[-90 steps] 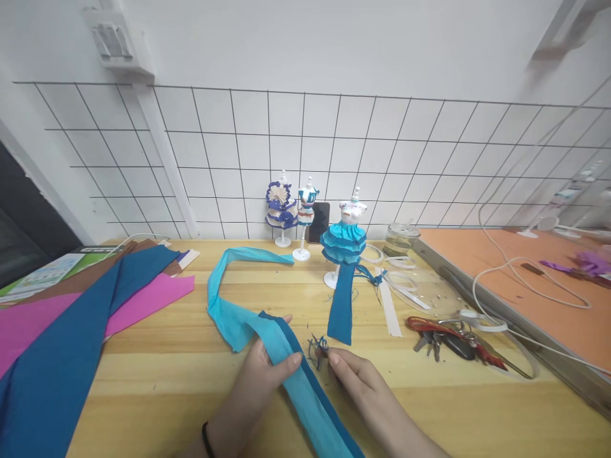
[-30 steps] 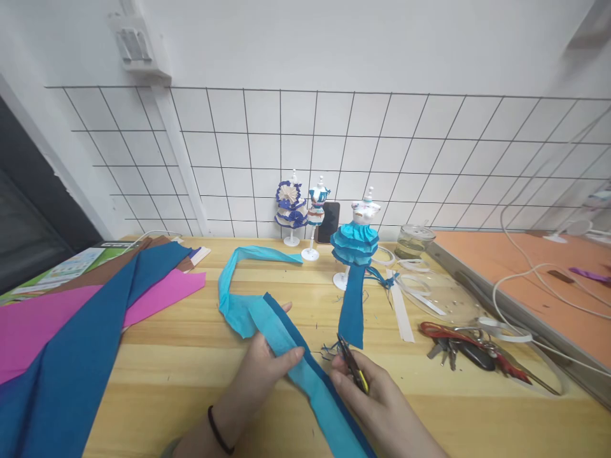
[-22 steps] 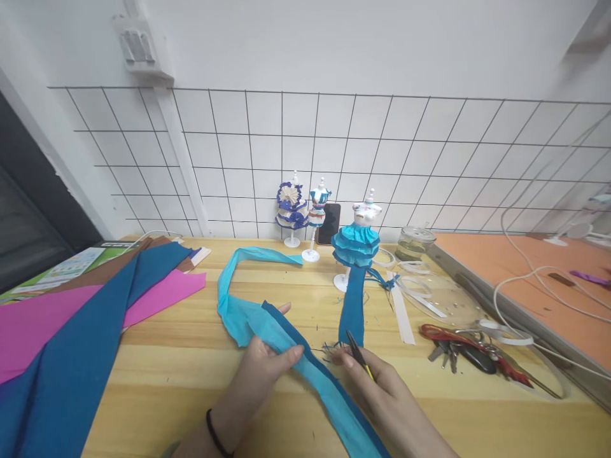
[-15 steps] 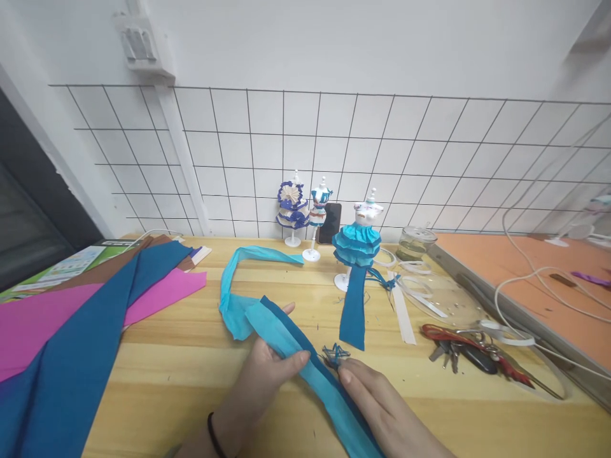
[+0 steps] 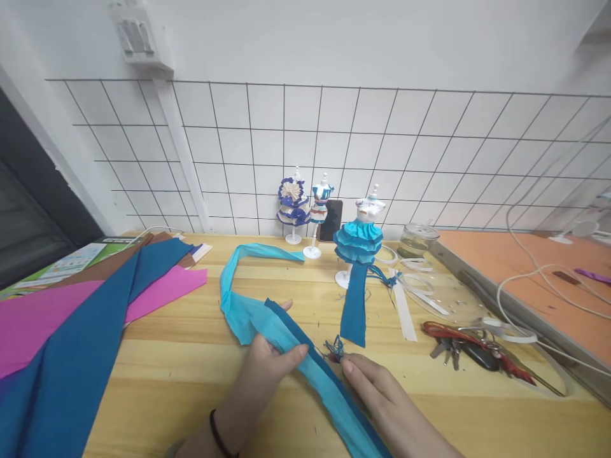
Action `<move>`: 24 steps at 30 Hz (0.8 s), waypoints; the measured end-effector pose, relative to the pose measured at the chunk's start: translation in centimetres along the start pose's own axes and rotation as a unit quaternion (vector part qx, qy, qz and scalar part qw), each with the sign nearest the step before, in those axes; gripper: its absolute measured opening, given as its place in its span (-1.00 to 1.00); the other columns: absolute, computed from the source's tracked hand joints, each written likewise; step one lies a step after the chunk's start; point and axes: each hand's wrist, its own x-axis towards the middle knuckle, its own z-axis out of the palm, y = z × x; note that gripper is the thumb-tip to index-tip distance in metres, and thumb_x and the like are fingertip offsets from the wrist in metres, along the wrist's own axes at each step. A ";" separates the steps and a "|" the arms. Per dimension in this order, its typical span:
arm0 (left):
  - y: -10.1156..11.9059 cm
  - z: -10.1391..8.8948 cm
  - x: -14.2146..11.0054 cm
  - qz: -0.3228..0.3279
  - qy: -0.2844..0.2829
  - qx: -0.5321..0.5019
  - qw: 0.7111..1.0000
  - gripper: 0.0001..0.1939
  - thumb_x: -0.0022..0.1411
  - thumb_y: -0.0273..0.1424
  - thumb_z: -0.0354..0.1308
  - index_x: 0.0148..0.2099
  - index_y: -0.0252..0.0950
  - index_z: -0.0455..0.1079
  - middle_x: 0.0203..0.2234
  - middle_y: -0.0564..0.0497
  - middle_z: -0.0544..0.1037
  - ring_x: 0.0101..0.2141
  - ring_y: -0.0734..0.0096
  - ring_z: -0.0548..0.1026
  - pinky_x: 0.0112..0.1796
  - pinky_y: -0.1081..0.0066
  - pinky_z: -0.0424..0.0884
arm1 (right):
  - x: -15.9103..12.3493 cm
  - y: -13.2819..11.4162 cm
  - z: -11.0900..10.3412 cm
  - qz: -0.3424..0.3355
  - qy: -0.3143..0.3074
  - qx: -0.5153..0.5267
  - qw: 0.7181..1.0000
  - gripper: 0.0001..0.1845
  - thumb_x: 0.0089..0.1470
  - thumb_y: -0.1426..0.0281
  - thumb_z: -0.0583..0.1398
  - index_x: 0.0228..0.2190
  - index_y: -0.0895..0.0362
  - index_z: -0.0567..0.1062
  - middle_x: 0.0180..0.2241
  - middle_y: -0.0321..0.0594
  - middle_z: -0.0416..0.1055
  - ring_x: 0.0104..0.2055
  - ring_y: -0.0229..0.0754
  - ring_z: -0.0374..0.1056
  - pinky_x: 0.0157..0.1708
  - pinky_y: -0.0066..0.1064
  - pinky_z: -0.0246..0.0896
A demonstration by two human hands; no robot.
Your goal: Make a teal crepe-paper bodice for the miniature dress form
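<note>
My left hand [image 5: 270,369] is closed round a long light-blue crepe paper strip [image 5: 329,397], its thumb on top and its fingers underneath. A dark blue strip [image 5: 291,324] lies along the light strip's right edge, also in this grip. Just right of the strips, my right hand [image 5: 377,388] pinches a small tangle of dark blue strands [image 5: 337,348] between thumb and forefinger. Beyond it stands a small white dress form [image 5: 371,208] wearing a ruffled blue skirt [image 5: 358,242], with a dark blue paper strip [image 5: 354,312] trailing from it onto the table.
Two more dress forms [image 5: 293,210] and a phone [image 5: 330,221] stand by the tiled wall. Dark blue [image 5: 86,343] and pink sheets [image 5: 172,294] lie left. At right are a glass jar [image 5: 417,240], tape rings, keys [image 5: 453,348], a cable and an orange board [image 5: 515,261].
The light-blue strip's raised end beside my left hand has dropped flatter. The tangle at my right fingertips has changed shape and turned slightly. The view has shifted a little.
</note>
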 end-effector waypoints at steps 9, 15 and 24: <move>-0.2 0.4 -0.3 -0.026 -0.011 0.006 1.000 -0.15 -0.18 -0.38 0.34 0.16 -0.32 0.06 -0.18 -0.11 0.50 -0.16 0.13 0.44 -0.17 0.26 0.37 | -0.2 -0.2 0.5 -0.027 -0.015 -0.002 1.000 -0.62 0.11 0.18 -0.01 -0.42 0.11 0.50 -0.34 -0.22 0.46 -0.18 -0.11 0.32 -0.15 -0.39 0.19; -0.5 0.8 -0.7 -0.032 -0.028 0.008 0.999 -0.21 -0.18 -0.41 0.34 0.12 -0.30 0.12 -0.11 -0.10 0.46 -0.12 0.15 0.42 -0.14 0.28 0.36 | -0.3 -0.3 0.8 0.001 -0.004 0.047 0.999 -0.61 0.10 0.17 0.02 -0.21 0.10 0.51 -0.14 -0.19 0.44 -0.07 -0.08 0.29 -0.04 -0.34 0.12; -1.0 1.0 -0.6 -0.042 -0.012 0.036 0.998 -0.23 -0.19 -0.41 0.33 0.10 -0.33 0.13 -0.15 -0.13 0.49 -0.15 0.13 0.44 -0.16 0.26 0.37 | 0.0 -0.4 1.2 0.016 -0.018 0.129 0.991 -0.59 0.10 0.14 0.02 -0.26 0.10 0.54 -0.26 -0.23 0.50 -0.18 -0.08 0.34 -0.14 -0.31 0.20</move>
